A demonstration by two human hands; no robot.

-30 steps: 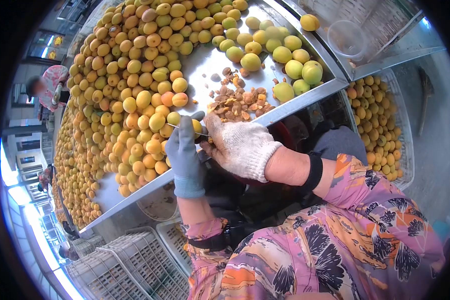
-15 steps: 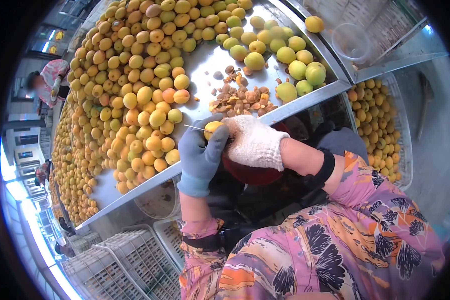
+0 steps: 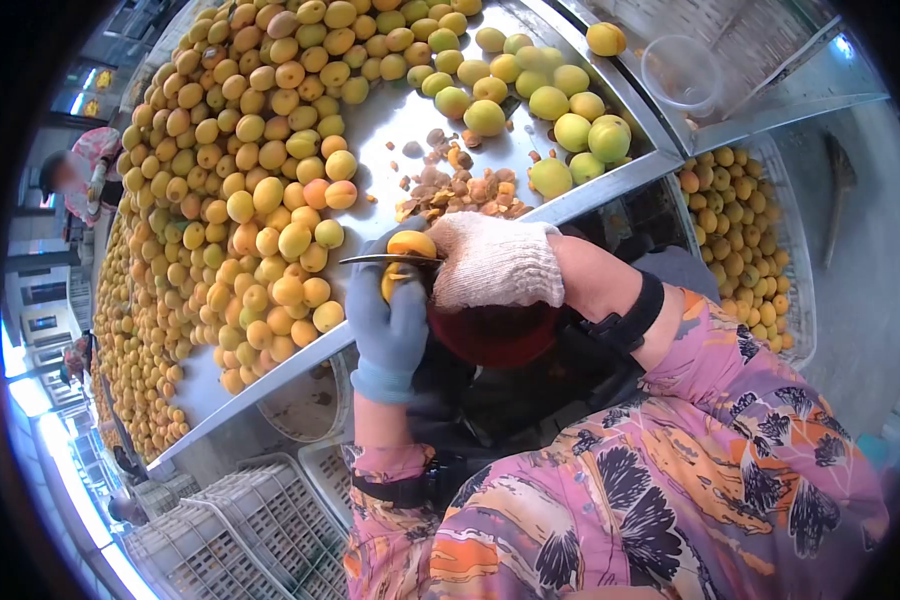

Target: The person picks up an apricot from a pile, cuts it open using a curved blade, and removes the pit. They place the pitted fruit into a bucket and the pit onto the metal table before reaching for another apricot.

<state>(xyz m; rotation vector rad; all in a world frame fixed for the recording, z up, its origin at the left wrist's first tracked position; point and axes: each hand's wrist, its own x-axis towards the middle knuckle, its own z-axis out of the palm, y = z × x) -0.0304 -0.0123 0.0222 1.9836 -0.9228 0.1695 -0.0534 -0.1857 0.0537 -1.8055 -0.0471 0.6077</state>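
Note:
In a grey-blue glove, my left hand (image 3: pixel 390 325) is closed around a yellow-orange apricot (image 3: pixel 411 244) that is cut open. My right hand (image 3: pixel 495 262), in a white knit glove, grips a knife whose thin blade (image 3: pixel 385 259) passes across the fruit between its two parts. The knife's handle is hidden inside the right glove. Just beyond both hands, a heap of brown pits and scraps (image 3: pixel 467 193) lies on the metal table (image 3: pixel 385 140). Many yellow-orange apricots (image 3: pixel 270 195) cover the table's left side, and greener ones (image 3: pixel 573 132) lie at its right corner.
A clear plastic bowl (image 3: pixel 681 75) and one apricot (image 3: pixel 606 39) are at the upper right. A crate of apricots (image 3: pixel 735 235) stands on the right. White crates (image 3: pixel 230 530) are at the lower left. A red container (image 3: pixel 495 335) is below my hands. Another person (image 3: pixel 92 175) is at the far left.
The apricot has gone from looking whole to being cut open, with the blade now across it. Both hands have shifted slightly left in view, and the whole scene has also moved a little left.

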